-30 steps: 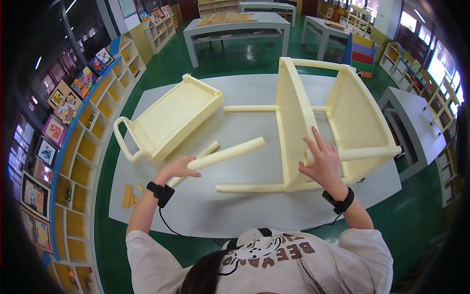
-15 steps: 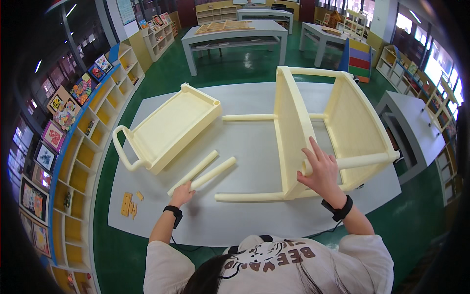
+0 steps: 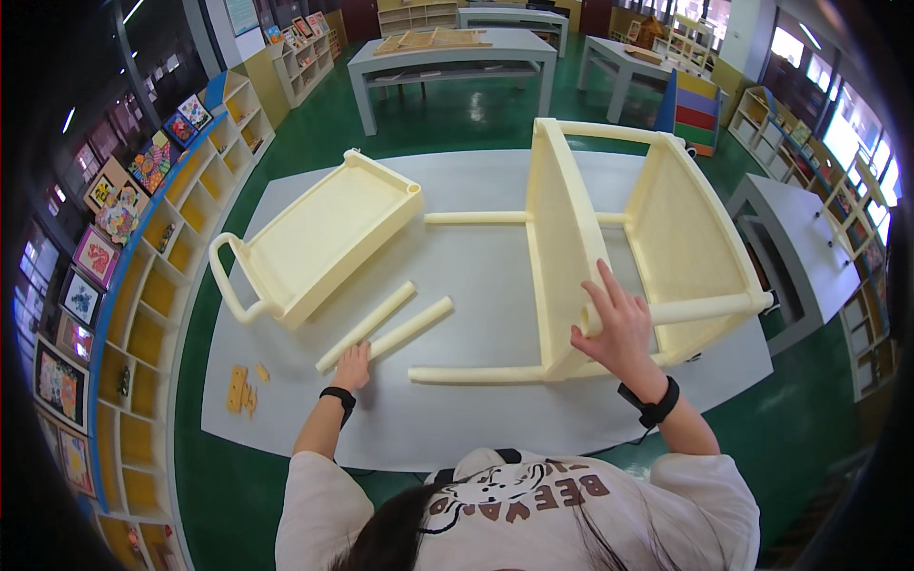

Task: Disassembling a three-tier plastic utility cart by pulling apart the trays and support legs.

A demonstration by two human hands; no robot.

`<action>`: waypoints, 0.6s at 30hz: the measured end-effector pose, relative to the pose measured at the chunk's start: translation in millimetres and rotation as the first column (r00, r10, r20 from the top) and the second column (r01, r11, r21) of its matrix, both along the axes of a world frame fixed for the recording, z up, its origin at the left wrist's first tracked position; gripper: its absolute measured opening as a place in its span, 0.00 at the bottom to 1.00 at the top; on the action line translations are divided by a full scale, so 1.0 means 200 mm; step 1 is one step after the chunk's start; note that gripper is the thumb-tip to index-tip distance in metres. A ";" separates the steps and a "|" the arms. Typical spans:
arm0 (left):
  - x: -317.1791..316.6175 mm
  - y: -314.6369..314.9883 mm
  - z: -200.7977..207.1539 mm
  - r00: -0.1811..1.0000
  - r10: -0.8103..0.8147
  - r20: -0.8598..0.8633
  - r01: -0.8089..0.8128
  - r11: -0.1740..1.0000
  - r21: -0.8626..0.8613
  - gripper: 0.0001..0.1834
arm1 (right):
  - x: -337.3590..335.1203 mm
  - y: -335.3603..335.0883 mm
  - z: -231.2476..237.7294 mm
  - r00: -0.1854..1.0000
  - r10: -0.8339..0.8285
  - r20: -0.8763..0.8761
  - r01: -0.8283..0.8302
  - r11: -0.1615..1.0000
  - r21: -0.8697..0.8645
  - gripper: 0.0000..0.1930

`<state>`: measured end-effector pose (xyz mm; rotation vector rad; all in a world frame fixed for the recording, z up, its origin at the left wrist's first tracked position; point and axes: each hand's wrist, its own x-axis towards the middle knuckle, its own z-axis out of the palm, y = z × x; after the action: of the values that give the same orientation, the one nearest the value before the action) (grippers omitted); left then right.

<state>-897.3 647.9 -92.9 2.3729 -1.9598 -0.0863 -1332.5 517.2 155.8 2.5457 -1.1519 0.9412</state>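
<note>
Two loose cream tubes lie side by side on the large grey table: a left tube (image 3: pixel 366 327) and a right tube (image 3: pixel 412 326). My left hand (image 3: pixel 350 367) is at their near ends, fingers stretched out and touching the right one. A cream cart frame (image 3: pixel 557 238) lies on its side to the right, its two panels standing on edge and joined by poles. My right hand (image 3: pixel 624 328) is around the end of the near upper pole (image 3: pixel 709 309), thumb below and fingers above, index and middle finger extended. A cream tray with a curved handle (image 3: pixel 328 238) rests at the left.
Small wooden pieces (image 3: pixel 240 390) lie at the left of the grey table (image 3: pixel 476 428). Shelves (image 3: pixel 152 295) with framed pictures line the left wall. More tables (image 3: pixel 447 59) stand behind, and another grey table (image 3: pixel 800 247) is at the right.
My left hand has shifted slightly right relative to the tubes, its fingers straighter. My right hand stays at the pole end. The whole view has shifted a little.
</note>
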 end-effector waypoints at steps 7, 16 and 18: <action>-0.03 0.01 -0.03 0.999 -0.028 0.045 0.031 0.996 -0.083 0.28 | 0.02 -0.01 0.01 1.000 0.000 0.023 0.000 1.000 0.002 0.24; -0.05 0.00 -0.04 0.981 0.072 0.177 -0.053 0.992 -0.113 0.26 | 0.01 0.00 0.01 1.000 -0.007 0.018 0.007 1.000 -0.002 0.24; -0.06 -0.02 -0.04 0.970 0.087 0.226 -0.065 0.992 -0.106 0.28 | 0.01 0.00 0.01 1.000 -0.006 0.024 0.006 1.000 -0.004 0.25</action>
<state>-908.8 644.1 -100.0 2.4871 -1.9093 0.2948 -1331.3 517.0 158.1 2.5332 -1.1620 0.9750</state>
